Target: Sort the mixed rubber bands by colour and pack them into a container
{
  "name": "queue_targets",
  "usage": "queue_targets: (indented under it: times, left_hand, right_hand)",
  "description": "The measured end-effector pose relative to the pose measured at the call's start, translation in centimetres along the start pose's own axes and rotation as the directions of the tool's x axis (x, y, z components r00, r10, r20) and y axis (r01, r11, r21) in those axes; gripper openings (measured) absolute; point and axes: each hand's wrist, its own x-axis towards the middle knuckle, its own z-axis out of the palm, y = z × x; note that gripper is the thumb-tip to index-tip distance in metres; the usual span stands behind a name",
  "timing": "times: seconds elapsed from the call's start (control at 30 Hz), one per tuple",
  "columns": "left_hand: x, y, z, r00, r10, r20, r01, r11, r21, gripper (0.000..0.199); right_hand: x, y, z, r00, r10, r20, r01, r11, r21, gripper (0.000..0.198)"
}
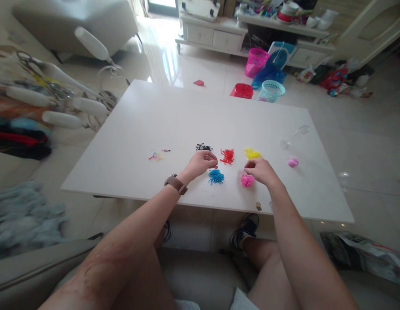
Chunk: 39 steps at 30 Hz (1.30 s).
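My left hand [203,161] is above the table between a black pile [204,147], a red pile [227,156] and a blue pile [216,176] of small thin pieces that look like elastic bands. Its fingertips are pinched together; anything between them is too small to make out. Over a pink pile [247,181] of similar pieces, my right hand [258,169] holds its thumb and fingers closed in a pinch, contents unclear. Just behind it lies a yellow pile [252,153]. A few mixed-colour pieces [155,156] are scattered to the left.
A pink round object [293,162] and a clear plastic item [286,142] lie on the white table [174,116], toward the right. Near the front edge is a small dark-and-yellow piece [258,206]. Baskets [272,89] and a red stool [243,90] stand beyond.
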Motion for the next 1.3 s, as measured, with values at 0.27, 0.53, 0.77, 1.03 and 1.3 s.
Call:
queue_targets:
  times: [0.27, 0.53, 0.77, 1.03, 1.3]
  left_hand:
    - [0.4, -0.3, -0.1, 1.0, 0.004, 0.01, -0.004, 1.0, 0.023, 0.008]
    - [1.0, -0.7, -0.5, 1.0, 0.002, 0.013, -0.003, 0.998, 0.066, 0.011]
    - [1.3, -1.1, 0.2, 0.997, 0.032, 0.067, -0.045, 0.977, 0.208, 0.01]
    - [1.1, -0.9, 0.9, 0.992, 0.034, 0.119, -0.064, 0.962, 0.264, 0.014]
    - [1.3, -1.0, 1.1, 0.994, 0.005, 0.107, -0.03, 0.973, 0.228, 0.016]
  right_hand:
    - [0.8, 1.6, 0.7, 0.999, 0.035, 0.023, -0.032, 0.993, -0.112, 0.011]
    - [1.1, 2.8, 0.9, 0.999, 0.038, -0.007, -0.039, 0.988, -0.15, 0.003]
    - [0.0, -1.9, 2.4, 0.972, -0.233, -0.01, 0.23, 0.95, 0.211, 0.016]
    - [-0.9, -4.7, 4.4, 0.947, -0.322, 0.002, 0.293, 0.865, 0.407, 0.018]
    - [0.1, -3.9, 4.7, 0.98, -0.165, -0.114, 0.197, 0.904, 0.38, 0.014]
